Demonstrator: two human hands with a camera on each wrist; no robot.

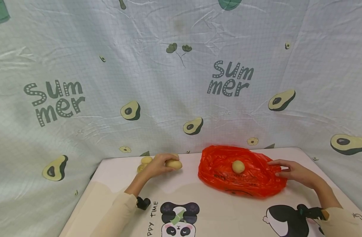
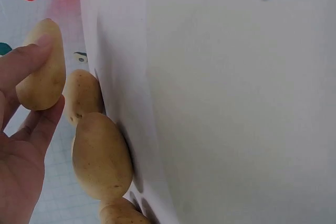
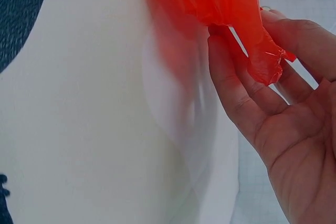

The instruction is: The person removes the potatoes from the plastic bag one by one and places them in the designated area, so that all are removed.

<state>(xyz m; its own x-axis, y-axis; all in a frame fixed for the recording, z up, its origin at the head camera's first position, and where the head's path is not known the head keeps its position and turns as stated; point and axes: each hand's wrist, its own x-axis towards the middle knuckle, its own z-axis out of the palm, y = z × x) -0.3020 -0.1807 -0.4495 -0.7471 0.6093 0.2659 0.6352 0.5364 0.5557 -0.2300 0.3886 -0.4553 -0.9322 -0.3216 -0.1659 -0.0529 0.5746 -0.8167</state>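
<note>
My left hand (image 1: 160, 165) holds a potato (image 2: 50, 85), thumb on one side and fingers on the other. More potatoes (image 2: 102, 156) sit on the table right beside that hand, partly hidden behind it in the head view. To the right lies a crumpled red plastic bag (image 1: 219, 181), with a single potato (image 1: 238, 167) resting on it, or in its mouth. At the bag's right end my right hand (image 1: 297, 172) has its thumb and fingers on either side of the thin plastic, lightly gripping a loose handle end (image 3: 265, 64).
A pale table (image 1: 181, 184) with printed cartoon figures, a panda (image 1: 179, 219) among them, lies under both hands. Behind it hangs a white curtain (image 1: 157, 82) printed with avocados, close along the table's back edge.
</note>
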